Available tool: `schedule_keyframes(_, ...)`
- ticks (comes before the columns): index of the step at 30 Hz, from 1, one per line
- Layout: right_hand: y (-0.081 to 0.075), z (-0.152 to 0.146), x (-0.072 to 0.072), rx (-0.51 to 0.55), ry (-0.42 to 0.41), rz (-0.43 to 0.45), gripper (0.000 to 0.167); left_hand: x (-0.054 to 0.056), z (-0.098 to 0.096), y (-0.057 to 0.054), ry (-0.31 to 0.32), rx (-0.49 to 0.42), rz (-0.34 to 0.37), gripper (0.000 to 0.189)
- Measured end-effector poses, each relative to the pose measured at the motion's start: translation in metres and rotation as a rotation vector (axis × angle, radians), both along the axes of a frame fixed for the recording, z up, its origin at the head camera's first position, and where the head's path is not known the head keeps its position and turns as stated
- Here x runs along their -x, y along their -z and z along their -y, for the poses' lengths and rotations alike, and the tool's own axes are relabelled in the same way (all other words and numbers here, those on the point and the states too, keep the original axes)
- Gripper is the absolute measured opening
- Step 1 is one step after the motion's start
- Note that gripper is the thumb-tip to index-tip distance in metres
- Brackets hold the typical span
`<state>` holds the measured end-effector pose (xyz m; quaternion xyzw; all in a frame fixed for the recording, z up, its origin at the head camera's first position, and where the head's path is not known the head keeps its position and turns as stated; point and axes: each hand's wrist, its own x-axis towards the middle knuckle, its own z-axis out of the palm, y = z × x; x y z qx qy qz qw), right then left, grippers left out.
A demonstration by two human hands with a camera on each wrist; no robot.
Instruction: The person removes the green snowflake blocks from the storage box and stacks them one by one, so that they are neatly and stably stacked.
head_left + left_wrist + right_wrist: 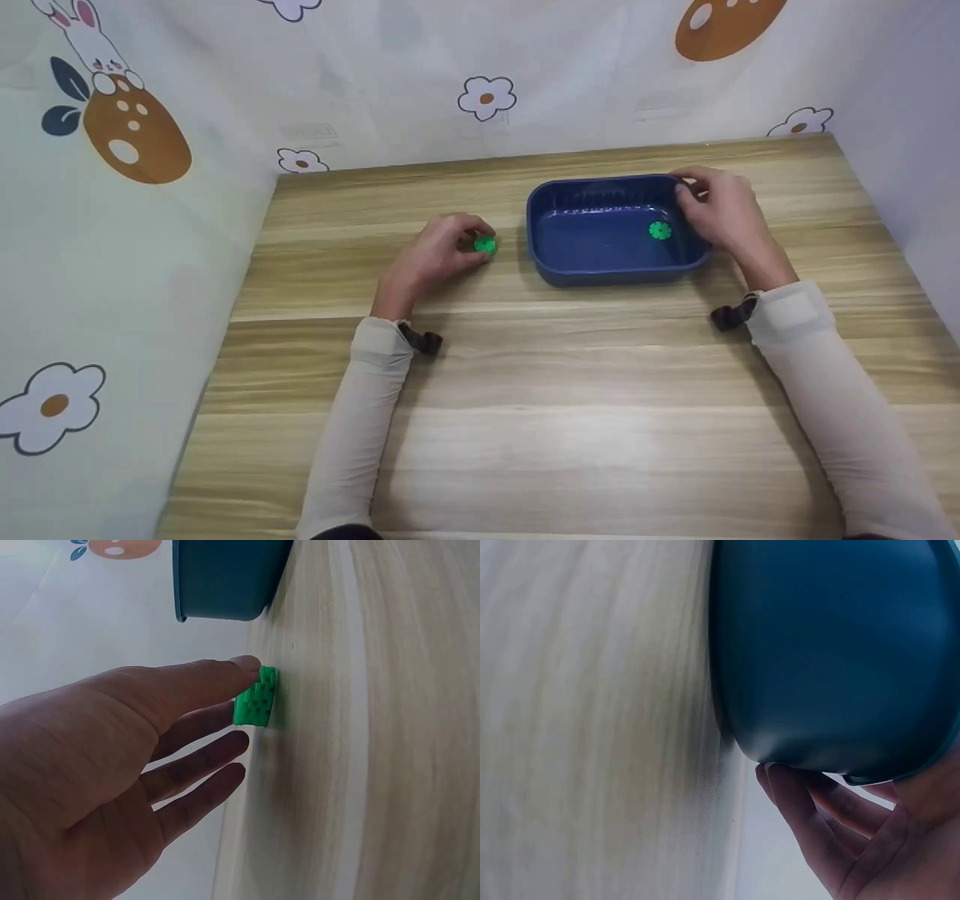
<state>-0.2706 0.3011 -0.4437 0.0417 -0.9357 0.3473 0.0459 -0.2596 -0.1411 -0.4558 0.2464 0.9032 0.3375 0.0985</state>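
Observation:
A navy blue plastic bin (585,244) stands on the table. Inside it, toward the right end, lies a round green notched disc (660,230). My right hand (724,214) grips the bin's right end, thumb over the rim and fingers against the outer wall, as the right wrist view also shows. To the bin's left, my left hand (435,255) pinches a short stack of green notched discs (256,699) between thumb and index finger, close to the tabletop. The other left fingers are extended apart in the left wrist view.
The wood-grain table (540,390) meets a patterned curtain (405,90) along its back edge. A pale wall covering (112,285) rises on the left, and a plain one (915,150) on the right. Small black cameras sit at both wrists.

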Motion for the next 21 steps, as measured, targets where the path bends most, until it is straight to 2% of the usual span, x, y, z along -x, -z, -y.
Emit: schedule_keyframes(21, 0.0004, 0.0, -0.0003, -0.003, -0.007, -0.025, 0.037, 0.0022, -0.0017, 0.0029, 0.009, 0.002, -0.004, 0.029)
